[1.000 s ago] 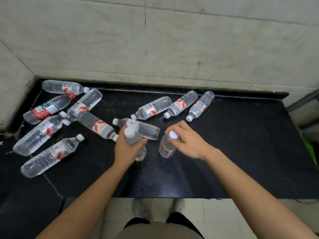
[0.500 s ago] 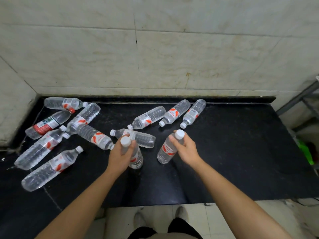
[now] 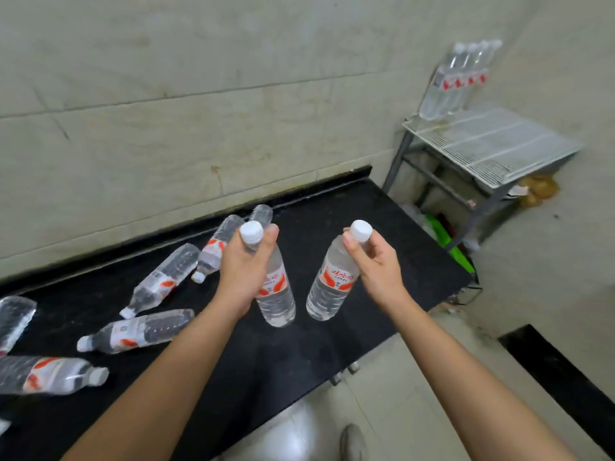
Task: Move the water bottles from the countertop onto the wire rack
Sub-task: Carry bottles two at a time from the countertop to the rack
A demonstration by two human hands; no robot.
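The left hand (image 3: 244, 271) is wrapped round the neck and shoulder of one bottle (image 3: 278, 294), fingers curled just under its white cap, and the right hand (image 3: 376, 264) pinches a second bottle (image 3: 329, 287) at the neck between thumb and fingers. Both bottles hang cap up in the middle of the frame, lifted clear of the black surface (image 3: 299, 361). The hands are apart, and the two bases are close without touching. A neck grip probably suits the job: it lets each hand take one bottle, and it leaves the base free so the bottle can be set down standing. The wire rack (image 3: 492, 144) sits at the upper right of the frame, past the end of the surface and well apart from the hands. A short row of bottles (image 3: 456, 81) stands upright at its back corner against the wall (image 3: 199, 94), likely packed there to keep the bare grid in front open for more. At the left and lower left, at least six lying bottles (image 3: 163, 277) rest on their sides, scattered at mixed angles. With that many on the surface, the task looks well short of done, and this pair seems bound for the rack beside the standing row
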